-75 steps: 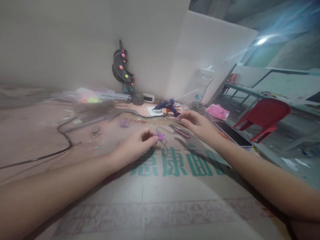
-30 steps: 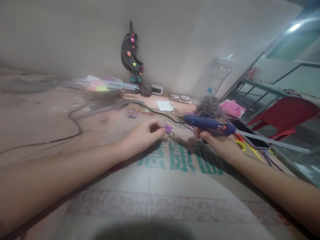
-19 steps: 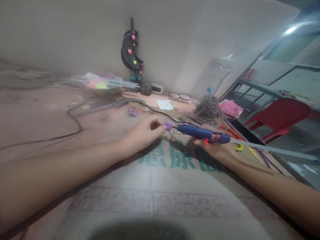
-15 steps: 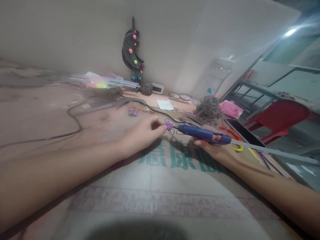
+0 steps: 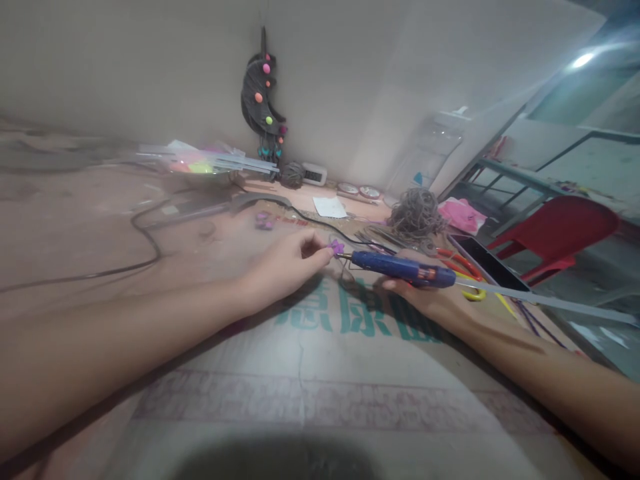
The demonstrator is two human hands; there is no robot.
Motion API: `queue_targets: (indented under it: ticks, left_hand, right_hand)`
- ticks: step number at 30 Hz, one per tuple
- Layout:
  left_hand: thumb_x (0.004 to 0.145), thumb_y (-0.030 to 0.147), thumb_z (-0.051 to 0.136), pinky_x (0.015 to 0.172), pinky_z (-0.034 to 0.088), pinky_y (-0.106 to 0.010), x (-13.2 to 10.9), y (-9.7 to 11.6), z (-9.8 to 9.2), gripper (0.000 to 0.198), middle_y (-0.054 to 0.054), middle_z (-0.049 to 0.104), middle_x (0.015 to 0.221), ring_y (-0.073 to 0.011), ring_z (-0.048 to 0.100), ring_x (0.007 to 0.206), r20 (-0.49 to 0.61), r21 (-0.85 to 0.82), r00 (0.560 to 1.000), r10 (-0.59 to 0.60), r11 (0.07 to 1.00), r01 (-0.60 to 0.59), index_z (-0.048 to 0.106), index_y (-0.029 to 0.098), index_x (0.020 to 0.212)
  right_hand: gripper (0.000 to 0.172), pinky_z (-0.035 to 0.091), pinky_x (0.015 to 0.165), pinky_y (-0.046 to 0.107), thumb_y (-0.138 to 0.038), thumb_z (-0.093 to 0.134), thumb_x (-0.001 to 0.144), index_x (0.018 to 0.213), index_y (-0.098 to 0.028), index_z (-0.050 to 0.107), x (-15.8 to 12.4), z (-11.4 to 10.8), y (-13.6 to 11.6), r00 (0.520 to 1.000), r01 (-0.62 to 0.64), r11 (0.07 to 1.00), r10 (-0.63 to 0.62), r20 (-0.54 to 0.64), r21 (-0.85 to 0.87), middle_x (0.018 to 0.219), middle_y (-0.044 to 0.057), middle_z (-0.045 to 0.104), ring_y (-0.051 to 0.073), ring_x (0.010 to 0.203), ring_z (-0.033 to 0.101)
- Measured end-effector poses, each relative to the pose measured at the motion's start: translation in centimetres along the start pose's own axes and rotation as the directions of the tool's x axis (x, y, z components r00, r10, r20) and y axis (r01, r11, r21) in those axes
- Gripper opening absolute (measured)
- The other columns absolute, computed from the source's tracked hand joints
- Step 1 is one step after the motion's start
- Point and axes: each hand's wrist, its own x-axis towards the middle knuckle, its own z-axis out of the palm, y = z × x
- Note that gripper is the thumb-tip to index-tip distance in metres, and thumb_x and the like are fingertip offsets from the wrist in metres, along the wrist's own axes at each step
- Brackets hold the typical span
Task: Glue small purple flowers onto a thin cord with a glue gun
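My left hand (image 5: 286, 263) pinches a small purple flower-shaped piece (image 5: 336, 248) just above the table. My right hand (image 5: 417, 293) grips a blue hot glue gun (image 5: 400, 268) lying almost level, its nozzle touching the purple piece from the right. A long clear glue stick (image 5: 545, 300) juts out of the gun's back end to the right. A thin wire loop hangs under the purple piece. Both forearms rest low over a printed sack with green characters (image 5: 350, 320) that covers the table.
A black cable (image 5: 145, 233) snakes across the left. At the back wall stand a dark crescent ornament with coloured beads (image 5: 260, 100), a twine ball (image 5: 417, 212), a white paper (image 5: 330, 207) and a clear jar (image 5: 433, 157). Scissors (image 5: 463, 277), a phone (image 5: 483, 257), a red chair (image 5: 560, 230) lie right.
My right hand picked up the glue gun from the back of the table and brought its nozzle left to the purple piece. My left hand kept its pinch almost still.
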Motion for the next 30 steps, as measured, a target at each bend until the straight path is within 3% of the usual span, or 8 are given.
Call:
queue_targets:
  ticks: [5,24,30]
  left_hand:
    - [0.089,0.036,0.058,0.064,0.038,-0.028,0.01,0.11,-0.13,0.019,-0.001,0.065,0.079,-0.0161,0.056,0.071,0.006,-0.004,1.000,-0.006,1.000,0.006,0.059,0.019,0.079]
    - [0.090,0.036,0.059,0.063,0.037,-0.029,-0.07,0.35,-0.11,0.020,-0.001,0.063,0.077,-0.0155,0.054,0.069,0.016,-0.009,1.000,-0.018,1.000,0.018,0.059,0.019,0.078]
    - [0.090,0.037,0.060,0.063,0.037,-0.029,-0.08,0.27,-0.18,0.021,-0.001,0.062,0.075,-0.0153,0.053,0.068,0.022,-0.015,1.000,-0.018,1.000,0.018,0.060,0.019,0.079]
  right_hand:
    - [0.031,0.043,0.055,0.028,-0.052,0.075,0.074,0.072,-0.023,0.061,-0.03,0.17,-0.35,0.999,-0.001,0.999,0.002,-0.032,0.033,0.064,-0.002,0.058,0.017,0.059,0.054]
    - [0.028,0.041,0.055,0.027,-0.047,0.078,0.075,0.073,-0.023,0.063,0.09,-0.03,-0.34,1.000,-0.015,0.997,0.013,0.022,0.072,0.063,-0.003,0.057,0.016,0.060,0.053]
    - [0.024,0.038,0.053,0.026,-0.040,0.077,0.076,0.070,-0.022,0.062,0.04,-0.04,-0.84,0.999,0.034,0.999,-0.034,-0.011,0.038,0.062,-0.004,0.055,0.014,0.057,0.049]
